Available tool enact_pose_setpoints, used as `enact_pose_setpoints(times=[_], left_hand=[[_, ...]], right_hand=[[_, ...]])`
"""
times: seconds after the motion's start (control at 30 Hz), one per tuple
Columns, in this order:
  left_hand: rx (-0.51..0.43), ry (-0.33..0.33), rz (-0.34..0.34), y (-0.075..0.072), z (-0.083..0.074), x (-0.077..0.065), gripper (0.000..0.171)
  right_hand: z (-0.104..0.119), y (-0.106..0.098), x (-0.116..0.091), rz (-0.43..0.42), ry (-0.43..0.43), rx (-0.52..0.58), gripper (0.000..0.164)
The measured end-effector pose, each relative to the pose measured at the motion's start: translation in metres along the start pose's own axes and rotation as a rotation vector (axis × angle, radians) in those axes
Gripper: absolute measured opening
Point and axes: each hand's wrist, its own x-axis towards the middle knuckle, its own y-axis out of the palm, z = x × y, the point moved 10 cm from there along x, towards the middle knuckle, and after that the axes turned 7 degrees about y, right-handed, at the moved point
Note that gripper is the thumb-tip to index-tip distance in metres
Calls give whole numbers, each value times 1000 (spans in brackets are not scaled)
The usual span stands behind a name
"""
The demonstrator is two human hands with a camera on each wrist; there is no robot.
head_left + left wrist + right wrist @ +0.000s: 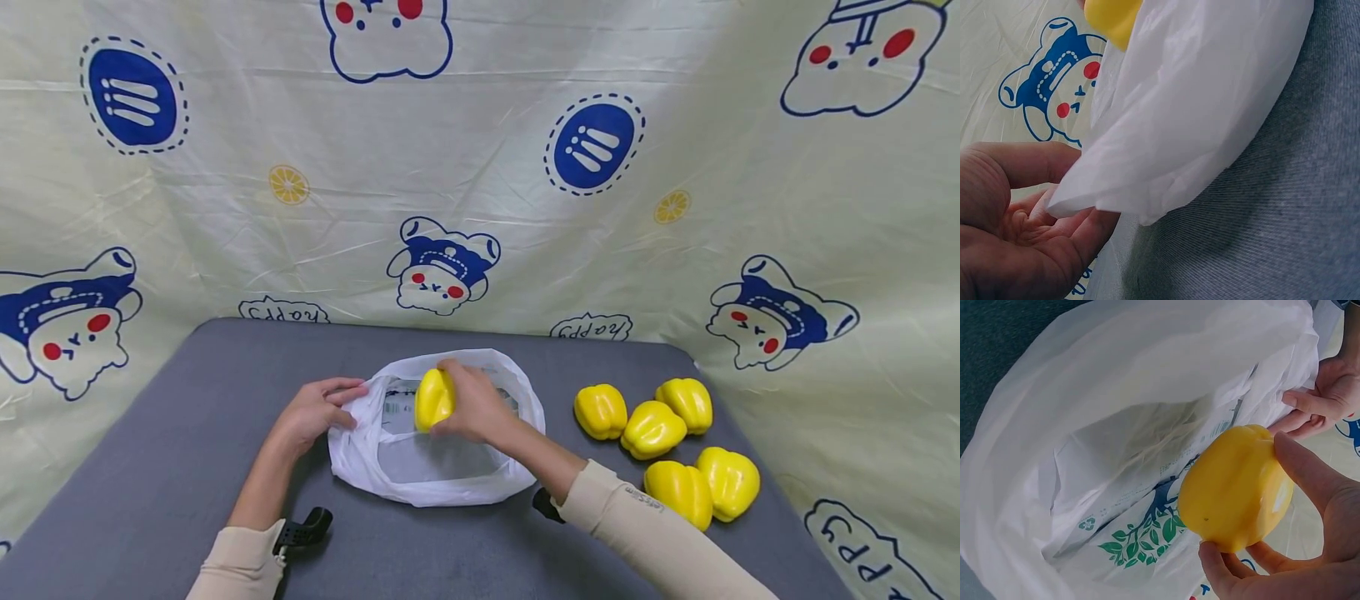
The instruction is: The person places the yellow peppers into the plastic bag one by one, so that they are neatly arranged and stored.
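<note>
A white plastic bag (442, 493) lies with its mouth wide open on the grey table, and green and blue print shows inside it in the right wrist view. At its left rim, my left hand (318, 408) holds the edge between thumb and fingers; the bag's corner (1116, 194) runs in among the fingers. Over the mouth, my right hand (480, 404) grips a yellow bell pepper (1235, 487), thumb on one side and fingertips on the other. Several more yellow bell peppers (652, 430) sit to the right of the bag.
The grey table (150, 500) reaches back to a pale curtain (510, 225) printed with cartoon bears. Two of the loose peppers lie close beside my right forearm (637, 517). A dark wrist strap (303, 531) is on my left wrist.
</note>
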Motion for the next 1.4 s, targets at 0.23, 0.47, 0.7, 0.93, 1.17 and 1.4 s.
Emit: enact_pose_setpoints(times=[0.23, 0.47, 0.7, 0.93, 1.17, 1.4], left_hand=[[12, -19, -16, -1, 3, 3, 66], [17, -42, -21, 0, 5, 1, 65], [23, -37, -21, 0, 6, 2, 66], [27, -42, -27, 0, 6, 2, 65], [32, -45, -22, 1, 5, 1, 66], [41, -33, -13, 1, 2, 0, 64]], right_hand=[[1, 5, 5, 13, 7, 18, 90], [3, 13, 9, 38, 17, 44, 88], [3, 19, 15, 60, 36, 42, 88], [4, 29, 20, 89, 40, 42, 87], [7, 38, 20, 112, 39, 7, 88], [12, 41, 23, 114, 53, -2, 90]])
